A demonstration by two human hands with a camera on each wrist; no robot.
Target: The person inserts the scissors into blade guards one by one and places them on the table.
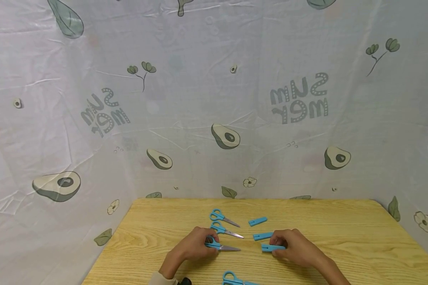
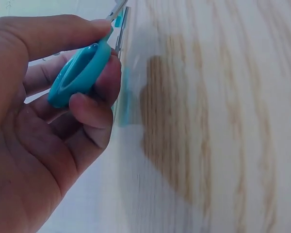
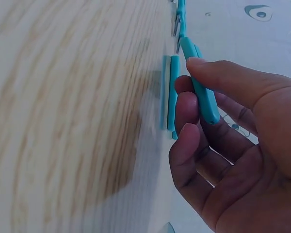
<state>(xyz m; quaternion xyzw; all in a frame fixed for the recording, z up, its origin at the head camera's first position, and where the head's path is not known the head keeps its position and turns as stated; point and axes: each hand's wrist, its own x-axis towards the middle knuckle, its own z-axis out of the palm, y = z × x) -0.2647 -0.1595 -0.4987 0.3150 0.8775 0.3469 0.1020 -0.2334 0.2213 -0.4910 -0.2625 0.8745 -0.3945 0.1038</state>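
Observation:
In the head view my left hand (image 1: pixel 199 244) pinches a pair of blue-handled scissors (image 1: pixel 229 248) by the handles, its bare blades pointing right. The left wrist view has the thumb and fingers around the blue handle loops (image 2: pixel 82 73). My right hand (image 1: pixel 297 247) holds a blue scissors cover (image 1: pixel 269 248) between thumb and fingers, its slotted end toward the blades. A gap separates blades and cover. In the right wrist view the held cover (image 3: pixel 202 87) is raised off the wooden surface.
Two more bare-bladed scissors, one pair (image 1: pixel 232 233) and another (image 1: pixel 228 219), lie behind my left hand. Two loose covers, one near (image 1: pixel 262 236) and one farther (image 1: pixel 258 221), lie to their right. Scissors (image 1: pixel 232 279) with something blue on the blades lie at the table's (image 1: pixel 342 221) front.

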